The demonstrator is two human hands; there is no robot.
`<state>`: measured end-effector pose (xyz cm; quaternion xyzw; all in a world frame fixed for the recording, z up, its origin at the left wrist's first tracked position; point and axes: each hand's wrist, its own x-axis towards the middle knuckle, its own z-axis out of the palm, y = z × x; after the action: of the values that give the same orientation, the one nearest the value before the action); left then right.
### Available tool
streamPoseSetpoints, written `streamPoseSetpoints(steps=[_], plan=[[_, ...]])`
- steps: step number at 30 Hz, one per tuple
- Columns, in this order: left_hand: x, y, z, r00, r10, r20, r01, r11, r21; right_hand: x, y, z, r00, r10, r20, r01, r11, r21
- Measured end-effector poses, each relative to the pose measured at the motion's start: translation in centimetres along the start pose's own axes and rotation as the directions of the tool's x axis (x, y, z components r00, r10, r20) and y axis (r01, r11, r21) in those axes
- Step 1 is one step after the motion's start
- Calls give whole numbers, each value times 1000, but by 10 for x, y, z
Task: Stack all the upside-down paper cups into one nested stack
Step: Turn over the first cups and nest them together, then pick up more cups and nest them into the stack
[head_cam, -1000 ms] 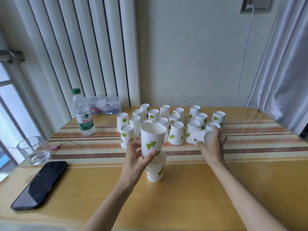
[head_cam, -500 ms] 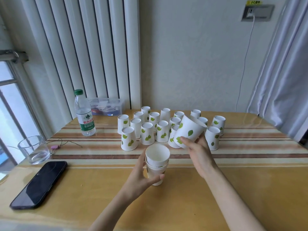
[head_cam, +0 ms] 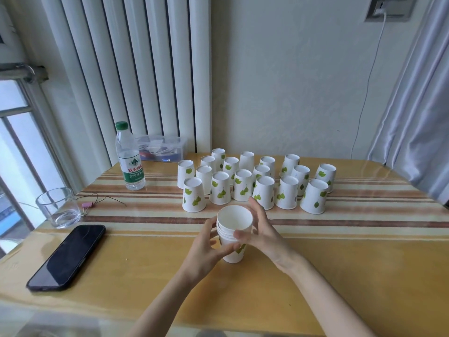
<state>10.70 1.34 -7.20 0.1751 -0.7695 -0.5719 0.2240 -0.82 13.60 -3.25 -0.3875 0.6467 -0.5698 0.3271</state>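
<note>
A short nested stack of white paper cups with green leaves [head_cam: 232,233] stands mouth up on the wooden table [head_cam: 340,276], just in front of the striped runner. My left hand [head_cam: 206,251] wraps the stack's lower left side. My right hand [head_cam: 261,229] grips its upper right side, thumb across the front below the rims. Behind the stack, several upside-down cups [head_cam: 243,184] of the same kind stand in rows on the runner, the nearest one [head_cam: 263,192] just beyond my right fingertips.
A black phone [head_cam: 66,256] lies at the front left. Further left and back stand an empty glass [head_cam: 58,206] and a water bottle [head_cam: 130,156]. A clear plastic box [head_cam: 161,148] sits by the radiator. A thin cord with a pink clip [head_cam: 86,204] lies near the glass.
My right hand picked a cup from the rows, carried it over and set it into the stack. My left hand lowered its own cup into the stack and now steadies it.
</note>
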Motion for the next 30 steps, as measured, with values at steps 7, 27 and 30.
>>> streamPoseSetpoints(steps=[7,27,30], plan=[[13,-4,-1,1000,14,-8,-14,1000,-27,14,8,7,993,-44,-107,38,998,-59],[134,-13,-76,962,15,-271,94,918,384,128,33,-74,900,-207,-383,-187,610,-770],[131,-18,-77,967,-10,-256,110,918,380,119,31,-76,865,-264,-426,-161,659,-735]])
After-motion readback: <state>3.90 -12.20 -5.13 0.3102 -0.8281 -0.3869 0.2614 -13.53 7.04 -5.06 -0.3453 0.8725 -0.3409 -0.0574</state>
